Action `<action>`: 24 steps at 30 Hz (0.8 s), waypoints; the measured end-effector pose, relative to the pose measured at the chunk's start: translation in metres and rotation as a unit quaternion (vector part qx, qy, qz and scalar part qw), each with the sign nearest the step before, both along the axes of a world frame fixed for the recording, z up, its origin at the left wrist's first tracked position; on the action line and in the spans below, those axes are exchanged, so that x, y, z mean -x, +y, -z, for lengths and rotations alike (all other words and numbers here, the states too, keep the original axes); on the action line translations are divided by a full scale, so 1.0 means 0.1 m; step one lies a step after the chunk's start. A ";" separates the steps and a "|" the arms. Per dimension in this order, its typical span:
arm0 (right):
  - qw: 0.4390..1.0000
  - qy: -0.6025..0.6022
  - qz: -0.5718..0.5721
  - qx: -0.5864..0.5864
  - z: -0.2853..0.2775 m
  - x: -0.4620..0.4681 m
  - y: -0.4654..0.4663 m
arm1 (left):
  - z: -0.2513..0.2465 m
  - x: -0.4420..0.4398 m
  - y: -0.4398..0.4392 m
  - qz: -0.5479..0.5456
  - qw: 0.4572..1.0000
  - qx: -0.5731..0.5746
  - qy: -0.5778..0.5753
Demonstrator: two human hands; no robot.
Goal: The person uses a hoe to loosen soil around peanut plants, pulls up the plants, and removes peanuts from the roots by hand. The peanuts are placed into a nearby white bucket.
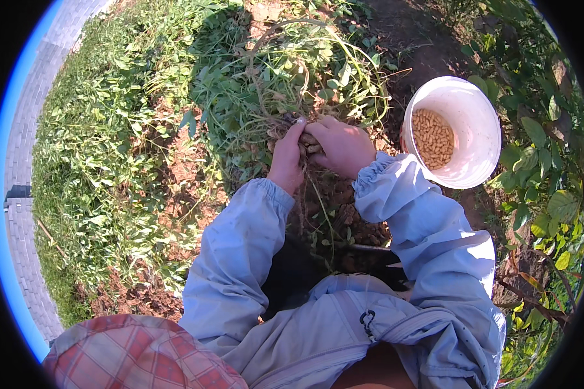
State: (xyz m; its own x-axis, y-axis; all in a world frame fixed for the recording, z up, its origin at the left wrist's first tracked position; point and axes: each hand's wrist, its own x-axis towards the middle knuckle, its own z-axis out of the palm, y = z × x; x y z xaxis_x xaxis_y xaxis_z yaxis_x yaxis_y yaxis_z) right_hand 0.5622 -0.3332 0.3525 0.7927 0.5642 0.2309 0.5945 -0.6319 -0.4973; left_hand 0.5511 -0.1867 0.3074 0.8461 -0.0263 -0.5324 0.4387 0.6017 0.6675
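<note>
My left hand (288,158) grips the root end of a pulled-up peanut plant (267,92), thumb on top. Against it, my right hand (343,146) has its fingers curled around peanut pods (310,142) among the roots. Several pods show between the two hands; the right fingertips are partly hidden. Leafy stems of the plant spread away in front of me, and thin roots hang below my hands. To the right of my right hand stands a white plastic bucket (477,131), tilted in view, with many unshelled peanuts (433,138) at its bottom.
Green peanut foliage (112,160) covers the ground to the left, with reddish soil (180,180) showing through. Leafy bushes (540,160) crowd the right side. A grey surface of brick or tile (22,253) runs along the left rim. Checked cloth (146,355) fills the lower left.
</note>
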 end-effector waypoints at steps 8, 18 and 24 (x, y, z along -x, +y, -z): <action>0.986 0.080 -0.051 0.137 -0.12 -0.12 0.01 | -0.10 0.00 -0.09 -0.007 0.998 -0.064 0.023; 0.870 0.421 -0.196 -0.164 0.16 0.22 -0.15 | -0.24 0.06 -0.18 0.016 0.983 -0.180 -0.017; 0.687 0.636 -0.253 -0.245 -0.02 0.77 0.00 | -0.29 -0.09 -0.07 0.016 0.997 -0.057 -0.057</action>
